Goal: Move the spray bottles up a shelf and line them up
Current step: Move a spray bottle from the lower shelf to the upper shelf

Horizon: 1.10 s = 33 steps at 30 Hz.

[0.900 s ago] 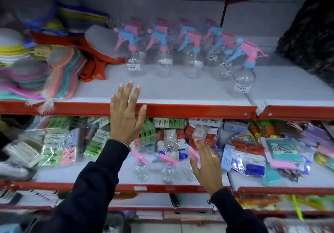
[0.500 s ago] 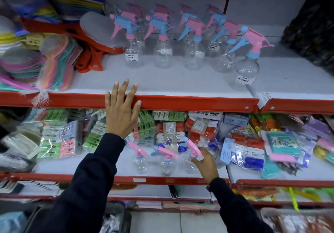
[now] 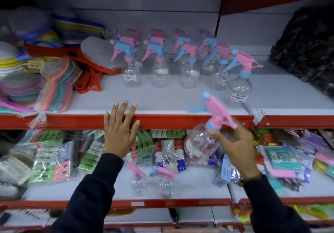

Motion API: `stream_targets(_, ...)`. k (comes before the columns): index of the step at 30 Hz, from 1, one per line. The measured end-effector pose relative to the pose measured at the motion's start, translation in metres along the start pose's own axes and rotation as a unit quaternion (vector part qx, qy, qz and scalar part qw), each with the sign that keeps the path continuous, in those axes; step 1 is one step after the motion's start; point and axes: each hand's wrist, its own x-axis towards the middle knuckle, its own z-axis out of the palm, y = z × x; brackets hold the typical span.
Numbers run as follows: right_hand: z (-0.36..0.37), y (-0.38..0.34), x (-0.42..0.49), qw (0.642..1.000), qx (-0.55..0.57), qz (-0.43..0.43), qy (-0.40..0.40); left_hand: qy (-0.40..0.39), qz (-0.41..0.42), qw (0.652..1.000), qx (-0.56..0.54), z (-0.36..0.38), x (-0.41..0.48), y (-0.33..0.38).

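One spray bottle [image 3: 202,142] sits in the right hand's [image 3: 236,142] closed grip, tilted, clear belly low-left, pink head up against the upper shelf's red edge [image 3: 180,121]. Left hand [image 3: 120,135] lies flat and spread on that edge, gripping nothing. Two bottles [image 3: 153,184] stand on the lower shelf [image 3: 195,185].

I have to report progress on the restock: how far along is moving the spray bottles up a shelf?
Well along. A group of spray bottles already stands on the upper shelf, lined up roughly. The right hand holds one tilted bottle level with that shelf's edge. The left hand rests on that edge. Two bottles remain below.
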Motion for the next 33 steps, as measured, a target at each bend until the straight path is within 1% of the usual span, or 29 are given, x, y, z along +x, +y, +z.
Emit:
stream_targets(3, -0.004, -0.036, 0.04, 0.997, 0.026, -0.059, 0.05, -0.004, -0.001, 1.0, -0.002, 0.0, 0.0, -0.001)
stream_targets(5, -0.003, -0.048, 0.068, 0.992, 0.011, -0.093, 0.078, -0.006, -0.001, 1.0, -0.002, 0.0, 0.0, -0.001)
stream_targets(7, 0.004, -0.051, 0.094, 0.99, -0.014, -0.106, 0.094, -0.008, -0.001, 1.0, -0.003, 0.0, 0.0, -0.001)
stream_targets(14, 0.045, -0.015, 0.145, 0.991, -0.057, -0.055, 0.103, -0.028, -0.002, 1.0, -0.005, -0.003, 0.0, -0.002)
stream_targets(18, 0.057, 0.009, 0.156, 0.99, -0.066, -0.057, 0.114, -0.033, -0.001, 0.999, -0.002, -0.002, 0.0, -0.003)
stream_targets(24, 0.059, 0.009, 0.161, 0.988, -0.086, -0.065, 0.114, -0.027, 0.003, 1.0, -0.001, -0.001, 0.0, -0.004)
stream_targets(27, 0.055, 0.01, 0.16, 0.986, -0.1, -0.056, 0.119, -0.029, 0.005, 1.0, 0.001, -0.001, 0.001, -0.004)
stream_targets(30, 0.052, 0.009, 0.158, 0.988, -0.108, -0.045, 0.105, -0.03, 0.003, 1.0, 0.0, 0.0, 0.0, -0.004)
stream_targets(33, 0.052, -0.001, 0.148, 0.99, -0.097, -0.025, 0.101, -0.03, 0.001, 1.0, -0.001, -0.001, 0.0, -0.004)
